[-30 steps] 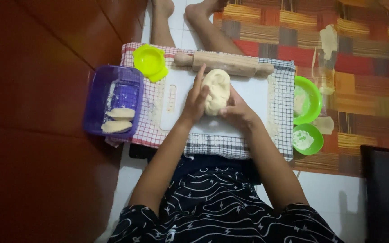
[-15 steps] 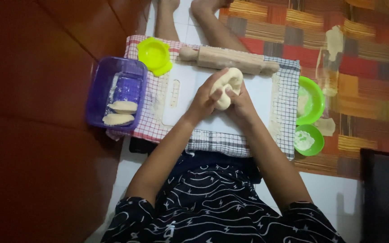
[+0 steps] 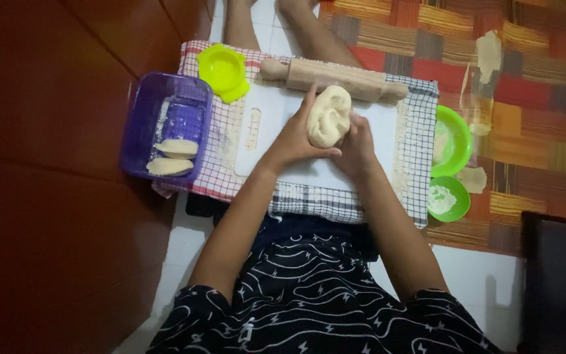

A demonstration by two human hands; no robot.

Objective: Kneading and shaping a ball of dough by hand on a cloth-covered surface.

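Note:
A pale lump of dough [image 3: 329, 116] is held between both hands above a white cutting board [image 3: 276, 111]. My left hand [image 3: 293, 137] cups its left side and underside. My right hand [image 3: 356, 144] presses against its right and lower side. A wooden rolling pin [image 3: 335, 77] lies across the far edge of the board, just behind the dough.
A checked cloth [image 3: 414, 164] lies under the board. A purple tray [image 3: 165, 124] at the left holds two folded dough pieces [image 3: 173, 156]. A yellow-green mould [image 3: 223, 69] sits beside it. Two green bowls [image 3: 456, 141] [image 3: 447, 198] with flour stand at the right on a patterned mat.
The dough was folded small in both hands half a second ago; now it is a taller oval lump, held upright. The view shifted slightly.

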